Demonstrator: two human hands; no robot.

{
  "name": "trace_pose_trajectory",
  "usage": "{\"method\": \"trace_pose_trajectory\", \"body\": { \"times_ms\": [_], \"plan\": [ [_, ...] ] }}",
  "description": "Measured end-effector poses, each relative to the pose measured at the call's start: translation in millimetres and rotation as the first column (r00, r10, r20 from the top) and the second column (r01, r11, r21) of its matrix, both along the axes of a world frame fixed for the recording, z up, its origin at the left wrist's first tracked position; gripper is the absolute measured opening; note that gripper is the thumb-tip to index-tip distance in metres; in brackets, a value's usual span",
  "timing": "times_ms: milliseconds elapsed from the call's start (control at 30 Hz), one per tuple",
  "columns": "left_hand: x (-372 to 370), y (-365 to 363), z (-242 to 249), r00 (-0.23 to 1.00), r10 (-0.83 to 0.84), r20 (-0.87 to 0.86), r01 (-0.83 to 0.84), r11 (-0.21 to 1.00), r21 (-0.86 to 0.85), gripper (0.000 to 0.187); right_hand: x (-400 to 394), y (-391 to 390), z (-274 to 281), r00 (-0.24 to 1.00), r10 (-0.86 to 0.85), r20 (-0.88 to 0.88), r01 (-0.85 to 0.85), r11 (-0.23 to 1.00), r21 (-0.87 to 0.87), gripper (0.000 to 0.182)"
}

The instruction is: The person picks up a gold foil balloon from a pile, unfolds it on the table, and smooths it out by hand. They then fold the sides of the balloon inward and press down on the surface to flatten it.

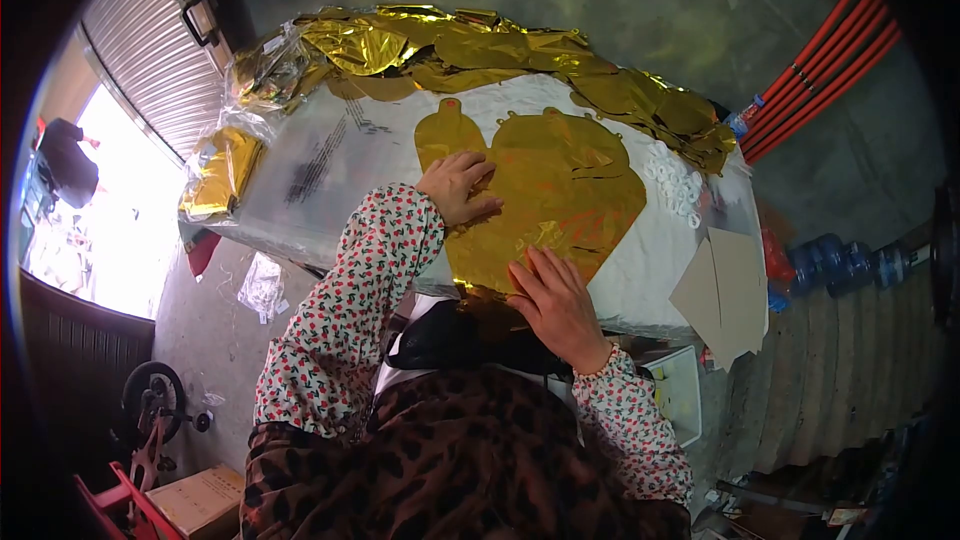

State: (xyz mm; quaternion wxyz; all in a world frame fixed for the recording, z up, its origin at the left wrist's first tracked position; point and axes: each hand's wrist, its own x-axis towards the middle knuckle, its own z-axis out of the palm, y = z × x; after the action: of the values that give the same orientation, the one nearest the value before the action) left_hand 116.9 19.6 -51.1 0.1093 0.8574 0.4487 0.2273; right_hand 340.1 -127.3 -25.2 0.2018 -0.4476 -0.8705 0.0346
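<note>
Flat, uninflated gold foil balloons (560, 165) lie on the plastic-covered table in front of me. A narrower gold piece with a rounded tab (448, 120) sticks out at their upper left. My left hand (460, 188) rests palm down on the left part of the foil, fingers stretched to the right. Near the lower edge, my right hand (558, 305) lies with its fingers spread on the foil. Neither hand visibly grips anything. Crumpled foil hangs at the near table edge between my hands, partly hidden.
A long heap of gold foil (420, 45) lines the far edge. Bagged foil (222, 175) sits at the left corner. White rings (675, 180) and cardboard sheets (722, 290) lie on the right. Red pipes (825, 60), water bottles (830, 262) and a white bin (678, 395) stand around the table.
</note>
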Motion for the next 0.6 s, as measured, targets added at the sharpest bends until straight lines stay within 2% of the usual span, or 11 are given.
{"method": "trace_pose_trajectory", "body": {
  "times_ms": [600],
  "plan": [
    [0.5,-1.9,6.9,0.999,-0.011,-0.031,0.009,0.999,-0.044,0.061,2.4,-4.6,-3.3,0.999,0.033,0.013,-0.033,0.999,0.01,0.045]
  ]
}}
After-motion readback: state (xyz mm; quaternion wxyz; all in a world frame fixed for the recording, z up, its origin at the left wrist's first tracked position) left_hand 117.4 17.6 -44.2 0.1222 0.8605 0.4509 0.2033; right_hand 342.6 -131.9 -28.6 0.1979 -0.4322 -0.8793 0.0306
